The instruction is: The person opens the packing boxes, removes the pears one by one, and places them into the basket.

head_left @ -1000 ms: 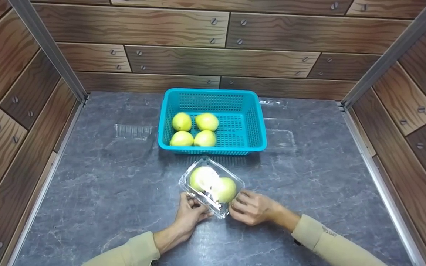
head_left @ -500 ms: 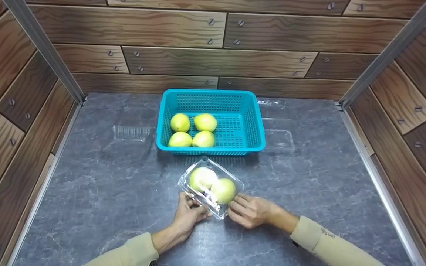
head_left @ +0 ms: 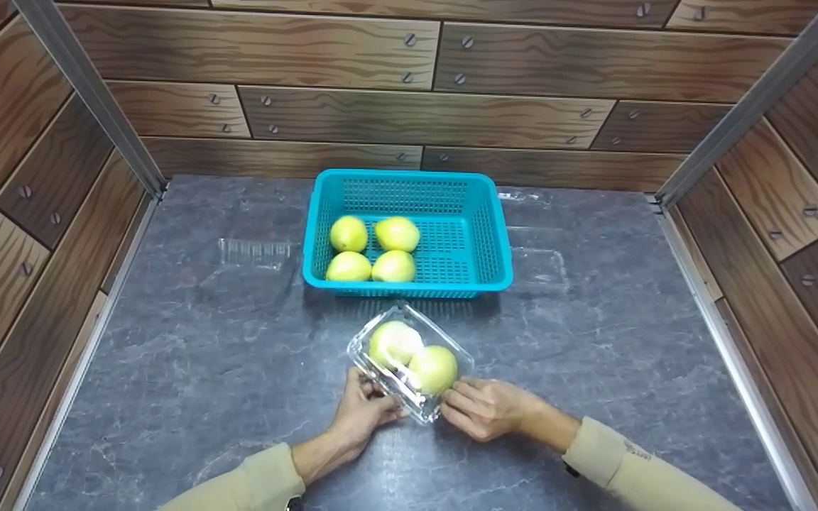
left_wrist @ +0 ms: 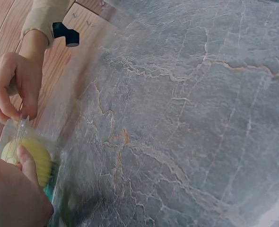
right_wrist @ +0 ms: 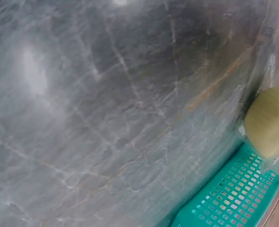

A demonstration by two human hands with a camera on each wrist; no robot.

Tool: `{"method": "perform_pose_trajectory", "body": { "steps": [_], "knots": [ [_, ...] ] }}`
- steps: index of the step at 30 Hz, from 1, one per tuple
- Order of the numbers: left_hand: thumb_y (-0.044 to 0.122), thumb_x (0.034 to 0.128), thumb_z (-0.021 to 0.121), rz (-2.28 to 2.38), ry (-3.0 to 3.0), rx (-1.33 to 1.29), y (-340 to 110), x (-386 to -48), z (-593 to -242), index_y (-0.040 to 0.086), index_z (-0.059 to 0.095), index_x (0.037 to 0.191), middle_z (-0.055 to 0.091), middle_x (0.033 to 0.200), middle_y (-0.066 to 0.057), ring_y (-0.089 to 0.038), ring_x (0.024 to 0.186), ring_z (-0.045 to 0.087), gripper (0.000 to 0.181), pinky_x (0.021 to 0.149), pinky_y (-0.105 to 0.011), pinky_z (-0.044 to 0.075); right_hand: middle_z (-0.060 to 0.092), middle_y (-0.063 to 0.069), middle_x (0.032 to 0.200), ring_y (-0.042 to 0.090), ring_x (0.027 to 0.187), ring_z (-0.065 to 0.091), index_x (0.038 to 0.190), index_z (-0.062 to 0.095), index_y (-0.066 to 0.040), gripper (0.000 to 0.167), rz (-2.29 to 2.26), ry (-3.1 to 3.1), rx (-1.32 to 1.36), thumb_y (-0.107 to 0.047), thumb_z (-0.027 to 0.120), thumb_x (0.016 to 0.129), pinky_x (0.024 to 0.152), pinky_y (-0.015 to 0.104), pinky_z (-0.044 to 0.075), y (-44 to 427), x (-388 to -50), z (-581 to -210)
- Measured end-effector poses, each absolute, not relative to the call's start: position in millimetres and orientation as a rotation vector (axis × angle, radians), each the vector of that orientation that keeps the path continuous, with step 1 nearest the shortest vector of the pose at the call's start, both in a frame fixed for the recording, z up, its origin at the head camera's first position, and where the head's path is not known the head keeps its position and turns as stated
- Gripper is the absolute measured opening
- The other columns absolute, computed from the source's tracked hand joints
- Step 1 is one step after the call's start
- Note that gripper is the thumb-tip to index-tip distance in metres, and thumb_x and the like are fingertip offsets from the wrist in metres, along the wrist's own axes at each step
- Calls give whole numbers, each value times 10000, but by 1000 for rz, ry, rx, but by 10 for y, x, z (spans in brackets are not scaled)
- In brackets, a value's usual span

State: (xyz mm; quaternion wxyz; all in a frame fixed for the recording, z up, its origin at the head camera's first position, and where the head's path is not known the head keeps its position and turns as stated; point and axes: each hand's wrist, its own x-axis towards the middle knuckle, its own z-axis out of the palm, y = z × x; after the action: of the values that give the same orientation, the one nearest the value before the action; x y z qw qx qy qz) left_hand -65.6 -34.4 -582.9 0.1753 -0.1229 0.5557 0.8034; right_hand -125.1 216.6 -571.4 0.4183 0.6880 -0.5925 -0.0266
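Observation:
A clear plastic clamshell box with two yellow-green fruits inside is turned at an angle in front of the basket. My left hand grips its lower left edge, thumb near the bottom corner. At its lower right edge, my right hand pinches the rim with curled fingers. The left wrist view shows the right hand pinching the plastic edge, and the left thumb lying against the box over a fruit. In the right wrist view, only a fruit in plastic shows; the fingers are mostly cut off.
Behind the box stands a teal basket with several yellow-green fruits in its left half. Clear plastic pieces lie left and right of it on the grey marbled table. Wood-patterned walls enclose the back and sides.
The box has shifted very slightly to the right and toward me, and the right hand has moved slightly with it. Both hands keep their hold; the basket stays put.

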Motion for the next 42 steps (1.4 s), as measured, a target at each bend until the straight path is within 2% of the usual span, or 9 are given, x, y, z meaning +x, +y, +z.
{"method": "perform_pose_trajectory", "body": {
  "steps": [11,26,30,33,35,37,42],
  "knots": [
    [-159,814,633,2248,1591,-295,-348,-651,-5823,-8,293,1304,568,1109,-149,-200,861,694,615,739,-287,684,716,19,862,128,718,676,916,727,-83,271,-83,-1587,1740,-70,474,1013,648,195,641,2207,-1156,-5648],
    [-132,805,657,2201,1615,-282,-337,-631,-5828,9,302,1325,557,1036,-81,-133,774,645,645,708,-243,670,704,22,876,123,713,654,920,723,-76,282,-41,-1642,1752,-104,474,1050,593,181,613,2228,-1082,-5629],
    [-154,811,634,2190,1613,-262,-372,-596,-5857,28,310,1224,512,1014,-54,-158,794,625,555,713,-260,669,714,36,846,116,674,659,925,717,-53,314,131,-1694,1688,-112,452,1084,538,135,572,2243,-1083,-5497],
    [-168,821,638,2191,1594,-253,-420,-574,-5887,47,295,1162,475,987,-30,-164,791,616,529,721,-291,678,726,52,830,118,667,672,919,725,-27,291,323,-1691,1616,-131,513,1090,563,124,588,2235,-1119,-5313],
    [-166,833,646,2192,1579,-255,-443,-567,-5892,42,288,1177,488,993,-34,-159,784,624,538,732,-314,686,731,50,833,121,682,677,918,733,-31,271,376,-1689,1580,-149,554,1083,594,132,607,2226,-1136,-5219],
    [-161,843,657,2197,1566,-247,-448,-566,-5894,37,285,1195,499,1004,-40,-153,792,625,549,750,-330,691,730,55,827,121,676,672,889,741,-28,234,416,-1646,1576,-133,612,1053,610,139,617,2224,-1161,-5210],
    [-154,863,657,2194,1551,-232,-433,-551,-5870,27,284,1223,540,1057,-83,-163,817,659,549,789,-343,693,719,54,807,121,651,661,871,739,-26,237,477,-1680,1554,-127,619,1049,579,134,602,2284,-1157,-5316]
  ]
}}
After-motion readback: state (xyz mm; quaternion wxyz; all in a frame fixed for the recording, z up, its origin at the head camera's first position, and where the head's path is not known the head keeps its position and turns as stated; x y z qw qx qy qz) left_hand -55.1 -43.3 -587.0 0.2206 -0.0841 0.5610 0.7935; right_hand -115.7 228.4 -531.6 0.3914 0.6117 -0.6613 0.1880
